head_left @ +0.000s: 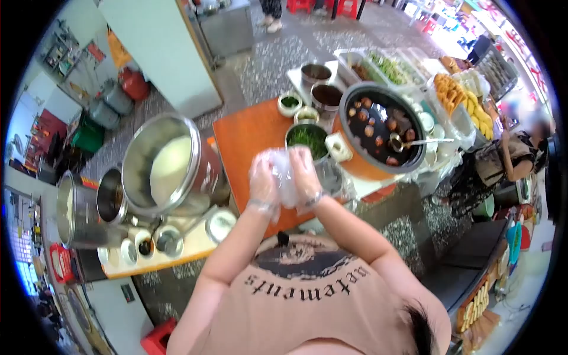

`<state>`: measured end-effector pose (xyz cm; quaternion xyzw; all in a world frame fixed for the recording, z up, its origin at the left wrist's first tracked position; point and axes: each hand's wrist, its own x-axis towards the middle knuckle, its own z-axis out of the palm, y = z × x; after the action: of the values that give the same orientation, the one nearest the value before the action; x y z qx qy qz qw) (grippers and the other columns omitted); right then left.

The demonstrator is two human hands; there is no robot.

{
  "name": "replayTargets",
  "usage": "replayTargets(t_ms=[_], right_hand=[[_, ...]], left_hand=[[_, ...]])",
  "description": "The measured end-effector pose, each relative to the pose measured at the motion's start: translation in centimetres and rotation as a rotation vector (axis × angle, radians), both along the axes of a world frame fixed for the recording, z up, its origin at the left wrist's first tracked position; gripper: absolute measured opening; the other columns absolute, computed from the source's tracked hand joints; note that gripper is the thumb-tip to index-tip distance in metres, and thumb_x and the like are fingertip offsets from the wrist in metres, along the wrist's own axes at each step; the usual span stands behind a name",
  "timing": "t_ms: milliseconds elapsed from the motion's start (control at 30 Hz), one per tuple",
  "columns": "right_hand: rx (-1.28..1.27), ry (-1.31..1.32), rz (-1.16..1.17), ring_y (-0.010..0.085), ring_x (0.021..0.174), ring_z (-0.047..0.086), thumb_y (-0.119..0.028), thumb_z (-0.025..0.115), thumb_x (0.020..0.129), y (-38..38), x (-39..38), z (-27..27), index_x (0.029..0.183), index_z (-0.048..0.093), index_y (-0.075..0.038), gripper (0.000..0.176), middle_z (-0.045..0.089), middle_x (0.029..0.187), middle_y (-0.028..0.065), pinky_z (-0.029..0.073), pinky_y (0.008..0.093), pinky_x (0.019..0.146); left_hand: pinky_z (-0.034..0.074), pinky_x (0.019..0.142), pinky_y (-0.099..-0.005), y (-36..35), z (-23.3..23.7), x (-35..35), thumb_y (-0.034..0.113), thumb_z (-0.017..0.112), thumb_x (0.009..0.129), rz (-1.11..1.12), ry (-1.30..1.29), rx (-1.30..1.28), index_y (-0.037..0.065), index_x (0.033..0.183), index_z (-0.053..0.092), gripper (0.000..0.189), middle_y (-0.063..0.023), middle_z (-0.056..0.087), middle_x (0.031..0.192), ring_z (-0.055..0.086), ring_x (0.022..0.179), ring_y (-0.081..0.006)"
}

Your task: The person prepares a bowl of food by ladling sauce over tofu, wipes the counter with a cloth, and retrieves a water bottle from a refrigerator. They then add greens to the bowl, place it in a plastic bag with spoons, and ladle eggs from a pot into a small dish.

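Note:
My left hand (263,177) and my right hand (305,176) are close together over the orange-brown table, both in thin clear plastic gloves. Between them they hold a whitish, translucent plastic bag (284,180); whether anything is inside I cannot make out. The fingers of both hands curl around its sides. Just beyond my right hand stands a metal pot of chopped greens (306,141). To the right of that hand is a large pot of dark broth (346,127) with round brown eggs and a ladle (397,142) in it.
On the left stand a large steel pot (133,154) with pale contents and several small bowls on a low counter (195,251). Trays of vegetables (390,68), fried dough (448,92) and bananas (479,115) line the far right. A person (515,154) is at the right.

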<state>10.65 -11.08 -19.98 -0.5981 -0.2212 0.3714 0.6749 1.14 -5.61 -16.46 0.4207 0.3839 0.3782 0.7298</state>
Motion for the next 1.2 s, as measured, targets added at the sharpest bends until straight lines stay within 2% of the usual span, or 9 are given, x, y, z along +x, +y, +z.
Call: replayTargets(t_ms=[67,267,433,500,633,833,1033,1133,1200], right_hand=[[0.104,-0.218,0.019,0.0224,0.109,0.048,-0.023,0.067,0.082,0.0,-1.6,1.6,0.13,0.031,-0.003,0.063,0.046,0.121,0.0132,0.039,0.0346,0.096],[0.261,0.411,0.139,0.0205,0.106,0.056,-0.013,0.06,0.084,-1.9,0.3,3.9,0.127,0.044,-0.004,0.047,0.056,0.115,0.0085,0.047,0.0355,0.089],[0.363,0.524,0.205,0.02,0.101,0.058,-0.02,0.058,0.086,-2.6,-0.4,0.7,0.123,0.047,-0.003,0.043,0.057,0.114,0.0079,0.049,0.0351,0.086],[0.321,0.612,0.184,0.0194,0.099,0.058,-0.021,0.061,0.085,-3.1,-1.2,-0.6,0.124,0.046,-0.004,0.045,0.057,0.114,0.0076,0.049,0.035,0.085],[0.11,0.393,0.06,0.0188,0.104,0.055,-0.018,0.067,0.084,-3.6,-4.7,-3.9,0.125,0.045,-0.01,0.047,0.057,0.11,0.0058,0.048,0.0356,0.087],[-0.292,-0.665,0.144,0.0337,0.113,0.05,-0.036,0.058,0.086,-3.0,-4.4,-8.7,0.136,0.035,-0.003,0.065,0.053,0.119,0.0217,0.04,0.041,0.095],[-0.083,-0.32,0.052,0.0323,0.11,0.053,-0.038,0.067,0.08,-1.4,-7.0,-10.9,0.137,0.033,0.001,0.077,0.056,0.114,0.0164,0.042,0.0403,0.094],[0.052,0.427,0.258,0.0242,0.101,0.058,-0.031,0.071,0.079,-0.9,-4.8,-7.6,0.127,0.042,-0.006,0.062,0.059,0.108,0.0095,0.047,0.0371,0.089],[0.122,0.895,0.333,0.0205,0.1,0.058,-0.027,0.072,0.079,-1.7,-4.1,-6.1,0.125,0.044,-0.009,0.057,0.058,0.107,0.0062,0.048,0.0394,0.085]], left_hand=[[0.046,0.083,-0.0336,1.0,-2.8,0.7,0.017,0.038,0.091,0.163,0.273,0.644,0.003,0.106,0.058,0.029,-0.0092,0.058,0.102,0.054,0.092,-0.0191],[0.043,0.093,-0.0399,1.8,1.4,-0.8,0.013,0.035,0.089,-0.005,-0.58,-0.474,0.004,0.085,0.053,0.021,-0.0143,0.06,0.104,0.056,0.102,-0.0278],[0.048,0.085,-0.0398,3.3,-7.5,-2.8,0.013,0.038,0.086,-0.2,-0.567,-0.74,0.006,0.081,0.055,0.019,-0.0111,0.063,0.095,0.06,0.088,-0.0253],[0.049,0.083,-0.038,2.0,-8.8,-3.6,0.017,0.04,0.088,-0.143,0.14,-0.48,0.006,0.081,0.058,0.022,-0.0079,0.063,0.09,0.061,0.082,-0.0232],[0.049,0.083,-0.0348,-3.6,-7.7,-5.8,0.041,0.038,0.096,-0.145,0.19,-0.048,0.006,0.121,0.053,0.045,-0.0091,0.058,0.116,0.057,0.103,-0.0221],[0.044,0.093,-0.0373,-3.9,-6.5,-5.7,0.046,0.033,0.098,-0.194,0.055,-0.659,0.01,0.128,0.046,0.049,-0.0091,0.053,0.124,0.054,0.11,-0.0227],[0.05,0.077,-0.0386,-3.1,-10.0,-7.1,0.023,0.04,0.098,-0.149,0.351,0.426,0.006,0.1,0.044,0.018,-0.0106,0.056,0.101,0.057,0.09,-0.0207],[0.048,0.076,-0.0382,-1.0,-8.8,-6.7,0.022,0.039,0.099,-0.132,0.507,0.69,0.005,0.097,0.047,0.019,-0.0107,0.058,0.093,0.057,0.084,-0.0219],[0.047,0.076,-0.0397,0.0,-9.2,-6.8,0.022,0.038,0.099,0.053,-0.118,-0.347,0.003,0.1,0.05,0.023,-0.0123,0.059,0.088,0.057,0.082,-0.0271]])
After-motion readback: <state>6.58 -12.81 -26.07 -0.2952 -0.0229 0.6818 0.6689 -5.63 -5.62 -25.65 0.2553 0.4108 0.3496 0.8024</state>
